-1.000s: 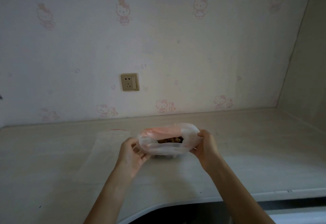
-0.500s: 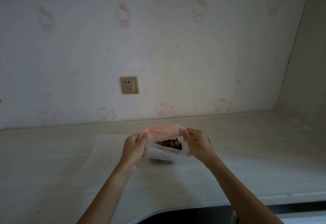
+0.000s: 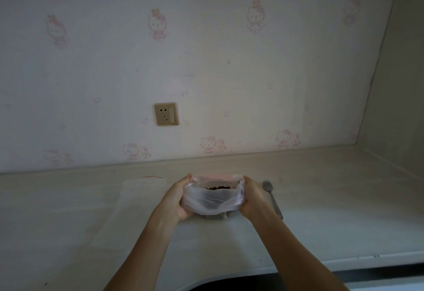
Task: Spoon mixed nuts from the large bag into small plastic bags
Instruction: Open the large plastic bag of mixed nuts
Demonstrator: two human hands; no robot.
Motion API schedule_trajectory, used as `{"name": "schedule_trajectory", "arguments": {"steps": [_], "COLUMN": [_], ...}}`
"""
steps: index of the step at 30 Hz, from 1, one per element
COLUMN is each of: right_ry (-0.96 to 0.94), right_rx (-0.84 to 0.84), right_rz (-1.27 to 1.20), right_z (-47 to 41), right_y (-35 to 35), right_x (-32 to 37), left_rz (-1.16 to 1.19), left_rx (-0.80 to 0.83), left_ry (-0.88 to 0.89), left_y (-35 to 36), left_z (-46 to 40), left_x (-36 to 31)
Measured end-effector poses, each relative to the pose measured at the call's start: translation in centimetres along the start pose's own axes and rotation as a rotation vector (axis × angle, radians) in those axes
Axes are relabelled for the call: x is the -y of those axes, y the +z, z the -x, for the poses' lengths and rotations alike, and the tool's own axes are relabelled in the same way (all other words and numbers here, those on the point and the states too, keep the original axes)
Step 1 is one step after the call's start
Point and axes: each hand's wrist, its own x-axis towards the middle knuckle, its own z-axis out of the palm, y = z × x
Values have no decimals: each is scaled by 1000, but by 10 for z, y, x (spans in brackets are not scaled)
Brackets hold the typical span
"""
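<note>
The large translucent plastic bag (image 3: 212, 201) stands on the pale counter (image 3: 321, 217), its mouth open with dark mixed nuts (image 3: 217, 187) showing inside. My left hand (image 3: 177, 198) grips the bag's left side and my right hand (image 3: 253, 199) grips its right side. A metal spoon (image 3: 271, 196) lies on the counter just right of my right hand, bowl toward the wall. A flat clear small plastic bag (image 3: 137, 199) with a red zip line lies left of the large bag.
A wallpapered wall with a brass socket plate (image 3: 166, 114) rises behind the counter. A side wall (image 3: 399, 107) closes the right end. The counter's curved front edge (image 3: 229, 278) runs below my forearms.
Both hands slid from the bag's upper rim down to its sides and spread the mouth wider. The spoon has come into sight beside my right hand.
</note>
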Motion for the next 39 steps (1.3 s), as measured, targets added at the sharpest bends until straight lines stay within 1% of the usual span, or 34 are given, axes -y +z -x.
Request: {"name": "schedule_trajectory", "arguments": {"steps": [2, 4, 6, 7, 8, 10, 11, 12, 13, 14, 17, 19, 21, 23, 25, 28, 30, 31, 33, 36, 39], "right_ry": [-4, -40, -83, -126, -188, -292, -301, -294, -285, -285, -247, -182, -121, -72, -40, 28, 76, 97, 131, 124, 89], "right_rx": [-76, -84, -17, -12, -31, -75, -79, -71, -55, -38, 2, 35, 59, 65, 78, 176, 211, 214, 204, 206, 136], "right_rz": [89, 239, 376, 476, 589, 788, 857, 901, 924, 938, 910, 851, 778, 615, 401, 18, -229, -308, -410, -483, -427], "right_z": [1, 5, 15, 20, 24, 33, 37, 42, 45, 48, 52, 54, 57, 59, 55, 48, 41, 39, 36, 33, 32], "right_y": [-3, -14, -26, -31, -36, -42, -42, -40, -37, -34, -26, -24, -24, -26, -31, -37, -39, -39, -38, -34, -27], "right_x": [4, 13, 21, 24, 26, 29, 30, 31, 30, 30, 27, 28, 28, 26, 20, 10, 3, 0, -5, -10, -13], "left_rz": [-64, -201, -491, -635, -774, -1040, -1144, -1189, -1181, -1153, -1042, -931, -764, -516, -246, 179, 395, 465, 539, 555, 395], "left_rx": [6, -74, -200, -256, -315, -430, -451, -441, -418, -393, -328, -294, -252, -178, -87, 46, 121, 147, 154, 93, 63], "left_ry": [37, 152, 347, 440, 487, 481, 451, 411, 372, 343, 331, 320, 318, 279, 213, 113, 53, 32, 20, 34, 93], "left_y": [-5, -13, -22, -26, -29, -34, -35, -34, -33, -31, -27, -27, -26, -24, -22, -23, -24, -24, -21, -15, -13], "left_z": [8, 14, 22, 27, 32, 35, 34, 32, 30, 28, 26, 25, 26, 27, 27, 28, 29, 30, 29, 25, 24], "left_x": [1, 3, 5, 4, 3, 1, -1, -2, -2, -1, 5, 11, 15, 16, 18, 21, 23, 25, 29, 34, 34]}}
